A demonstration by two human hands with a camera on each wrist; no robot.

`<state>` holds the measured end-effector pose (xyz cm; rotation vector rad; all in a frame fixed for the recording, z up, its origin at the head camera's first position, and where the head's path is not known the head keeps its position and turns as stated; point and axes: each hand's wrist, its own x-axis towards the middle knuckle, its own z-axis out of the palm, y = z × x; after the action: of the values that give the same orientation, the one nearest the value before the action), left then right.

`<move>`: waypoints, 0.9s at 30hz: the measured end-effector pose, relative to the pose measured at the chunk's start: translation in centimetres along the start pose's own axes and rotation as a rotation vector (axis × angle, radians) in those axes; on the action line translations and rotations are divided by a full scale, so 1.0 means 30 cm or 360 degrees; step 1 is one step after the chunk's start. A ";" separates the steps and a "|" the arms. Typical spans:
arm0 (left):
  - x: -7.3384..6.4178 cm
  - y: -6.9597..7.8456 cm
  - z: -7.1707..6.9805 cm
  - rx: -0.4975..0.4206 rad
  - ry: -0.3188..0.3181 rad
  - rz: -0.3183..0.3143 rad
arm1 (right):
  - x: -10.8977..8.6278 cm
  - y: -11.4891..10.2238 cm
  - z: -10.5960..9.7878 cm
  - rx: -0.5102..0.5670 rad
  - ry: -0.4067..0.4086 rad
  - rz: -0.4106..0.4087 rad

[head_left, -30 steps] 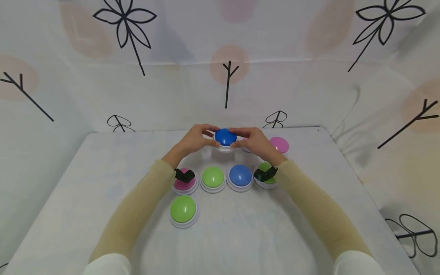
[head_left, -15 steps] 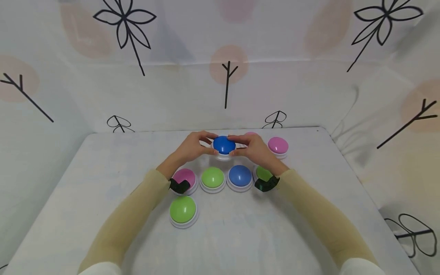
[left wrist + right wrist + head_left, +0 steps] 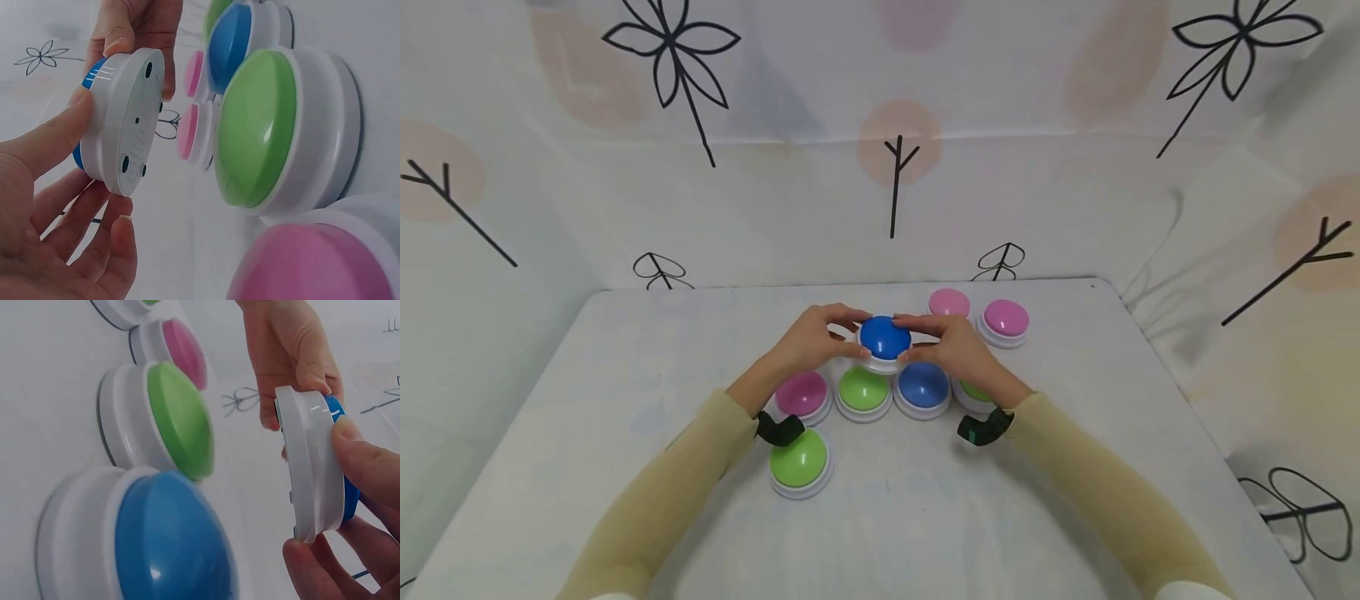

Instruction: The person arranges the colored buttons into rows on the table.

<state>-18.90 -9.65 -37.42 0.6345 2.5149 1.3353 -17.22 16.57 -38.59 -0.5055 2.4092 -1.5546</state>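
Observation:
A blue push button (image 3: 884, 337) with a round white base is held up between both hands, clear of the table. My left hand (image 3: 817, 340) pinches its left side with thumb and fingers; my right hand (image 3: 953, 343) pinches the right side. In the left wrist view the white underside (image 3: 139, 125) shows, with small holes and dark feet. Just nearer than it on the table stand a green button (image 3: 862, 388) and another blue button (image 3: 923, 385). The right wrist view shows the held button's white base (image 3: 309, 462) edge-on.
The row ends with a pink button (image 3: 801, 392) at left and a green button (image 3: 973, 393) partly behind my right wrist. Nearer sits another green button (image 3: 799, 460). Two pink buttons, one (image 3: 949, 302) beside the other (image 3: 1006, 318), stand at the back right of the white table (image 3: 895, 533).
Both hands have brought the blue button toward the person, from near the table's back edge to just behind the row. The back pink buttons have come out from behind my right hand.

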 end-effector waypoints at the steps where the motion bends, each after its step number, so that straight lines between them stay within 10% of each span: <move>1: -0.005 -0.001 0.001 -0.0009 -0.0004 0.0004 | -0.004 0.000 0.003 0.0011 -0.0003 -0.0002; 27: -0.125 -0.021 0.020 0.0015 -0.0116 0.0149 | -0.127 0.012 0.111 0.0013 0.0045 -0.0030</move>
<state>-15.54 -11.30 -38.31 0.7974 2.4629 1.3064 -12.56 15.49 -40.28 -0.5101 2.4246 -1.5889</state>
